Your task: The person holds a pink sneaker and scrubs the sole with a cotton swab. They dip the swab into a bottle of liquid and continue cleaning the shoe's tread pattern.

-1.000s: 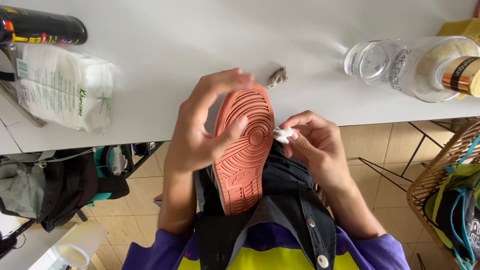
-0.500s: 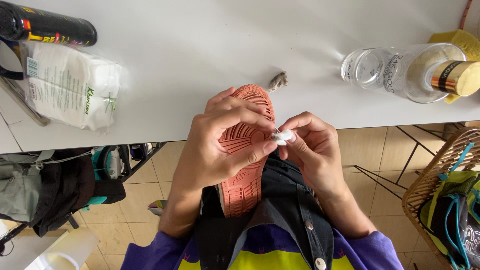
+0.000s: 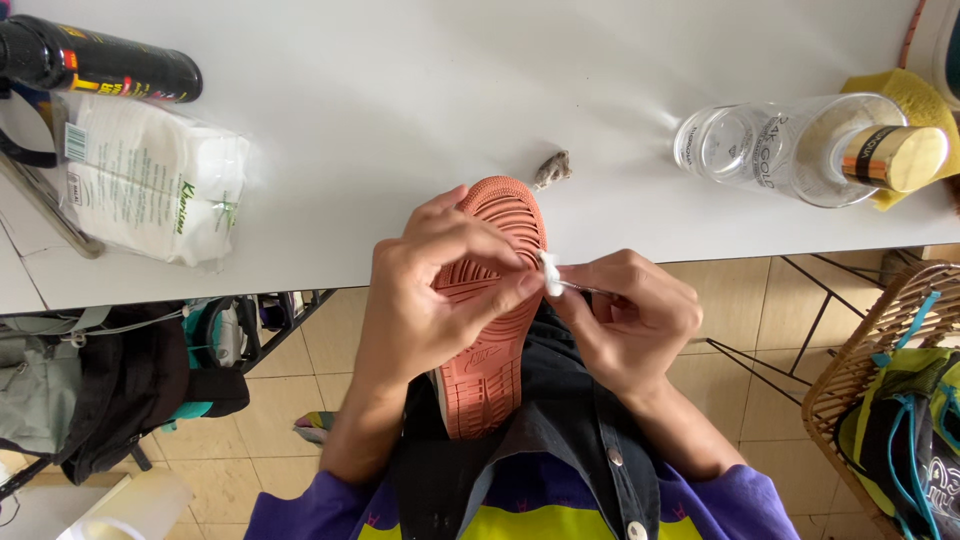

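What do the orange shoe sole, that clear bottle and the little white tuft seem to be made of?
Shoe sole: likely matte rubber, judging by its moulded ridged tread. Clear bottle: see-through and glossy, glass or hard plastic, with a shiny gold, metallic-looking cap. White tuft: soft and fluffy like cotton, pinched between left hand and right hand.

White soft plastic packet (image 3: 150, 180) far left on table; black spray can (image 3: 95, 62) behind it.

Hands (image 3: 440, 300) around upturned shoe (image 3: 490, 330), cotton swab (image 3: 550, 275).
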